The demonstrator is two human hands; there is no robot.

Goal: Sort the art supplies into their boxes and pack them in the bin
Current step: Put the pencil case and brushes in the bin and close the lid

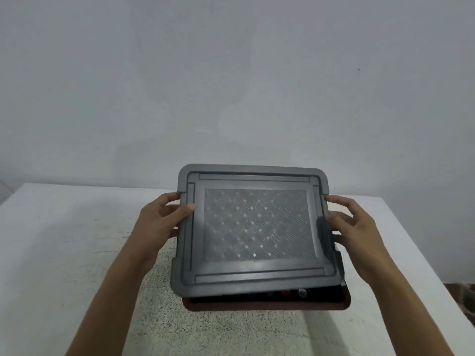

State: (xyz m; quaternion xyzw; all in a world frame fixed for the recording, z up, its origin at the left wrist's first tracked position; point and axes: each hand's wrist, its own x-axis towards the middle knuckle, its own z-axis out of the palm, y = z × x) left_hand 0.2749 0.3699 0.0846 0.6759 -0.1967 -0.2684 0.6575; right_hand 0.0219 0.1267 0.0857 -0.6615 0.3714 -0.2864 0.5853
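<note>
Grey lid [254,227] held over brown bin [267,307] on table [51,227], not seated. Left hand [159,219] pinches left edge, right hand [357,227] grips right edge. Supplies dimly inside. Packing looks done, closing left.

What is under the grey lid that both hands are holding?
Under the grey lid the bin shows only its brown near rim and a dark gap with a few small coloured things, too blurred to name. The lid covers the rest of its inside.
</note>
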